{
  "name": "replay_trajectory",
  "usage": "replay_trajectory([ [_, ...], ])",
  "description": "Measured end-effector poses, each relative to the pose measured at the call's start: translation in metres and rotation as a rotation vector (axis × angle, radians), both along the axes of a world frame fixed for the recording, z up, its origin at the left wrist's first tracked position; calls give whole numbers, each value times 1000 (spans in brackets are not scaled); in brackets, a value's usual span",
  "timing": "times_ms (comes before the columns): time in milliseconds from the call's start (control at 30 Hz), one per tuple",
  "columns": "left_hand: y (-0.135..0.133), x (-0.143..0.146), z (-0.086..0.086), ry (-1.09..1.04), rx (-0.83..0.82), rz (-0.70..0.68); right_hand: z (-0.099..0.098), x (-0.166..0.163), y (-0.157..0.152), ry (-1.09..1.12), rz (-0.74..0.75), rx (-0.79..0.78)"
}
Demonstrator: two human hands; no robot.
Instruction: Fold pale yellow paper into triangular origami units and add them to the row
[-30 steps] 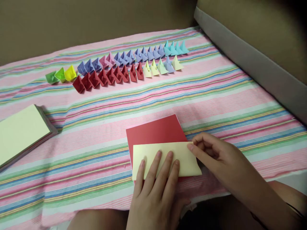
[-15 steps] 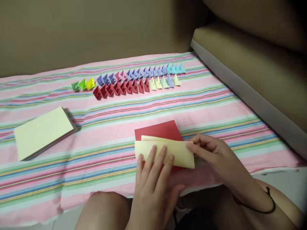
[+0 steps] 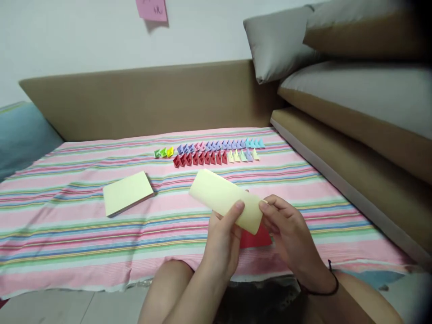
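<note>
A folded strip of pale yellow paper (image 3: 219, 192) is held up in front of me, slanting down to the right. My left hand (image 3: 225, 238) pinches its lower part, thumb on top and fingers underneath. At the right end, my right hand (image 3: 286, 229) grips a corner between thumb and fingertips. Beneath the strip and partly hidden lies a red sheet (image 3: 254, 238) on the striped cloth (image 3: 175, 243). Off to the left rests a stack of pale yellow paper (image 3: 127, 192).
Two rows of small folded paper pieces stand farther back, among them dark red ones (image 3: 201, 158) and blue-violet ones (image 3: 232, 144). Sofa cushions (image 3: 351, 130) border the right side, and a brown backrest (image 3: 151, 105) rises behind. A pink note (image 3: 151, 10) hangs on the wall.
The yellow paper has been lifted off the red sheet and tilted. My left hand went from lying flat on it to pinching it. The view has swung up, showing the wall.
</note>
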State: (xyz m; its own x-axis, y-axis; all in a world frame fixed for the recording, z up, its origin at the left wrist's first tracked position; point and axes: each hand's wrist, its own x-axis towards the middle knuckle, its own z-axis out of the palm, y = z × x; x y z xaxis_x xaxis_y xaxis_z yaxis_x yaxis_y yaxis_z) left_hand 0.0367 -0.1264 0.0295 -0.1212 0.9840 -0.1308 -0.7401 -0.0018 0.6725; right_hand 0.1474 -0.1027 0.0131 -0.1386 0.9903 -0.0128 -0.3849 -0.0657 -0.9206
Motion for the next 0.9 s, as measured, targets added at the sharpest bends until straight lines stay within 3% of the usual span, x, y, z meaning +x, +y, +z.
replay_trajectory([
  [133, 12, 1, 26, -7, 78, 224, 16, -12, -7, 21, -84, 103],
  [233, 18, -3, 41, 25, 113, 292, 28, -15, -10, -6, -141, 192],
  [400, 24, -13, 62, 157, 183, 276, 57, -6, 0, -234, -127, 376],
  [600, 34, -22, 83, 427, 222, 152, 89, 4, 17, -431, -11, 442],
  [767, 40, -23, 89, 371, 138, 182, 88, 0, 22, -394, 118, 350],
  [900, 42, -26, 82, 247, 151, 163, 80, -5, 21, -319, 99, 315],
])
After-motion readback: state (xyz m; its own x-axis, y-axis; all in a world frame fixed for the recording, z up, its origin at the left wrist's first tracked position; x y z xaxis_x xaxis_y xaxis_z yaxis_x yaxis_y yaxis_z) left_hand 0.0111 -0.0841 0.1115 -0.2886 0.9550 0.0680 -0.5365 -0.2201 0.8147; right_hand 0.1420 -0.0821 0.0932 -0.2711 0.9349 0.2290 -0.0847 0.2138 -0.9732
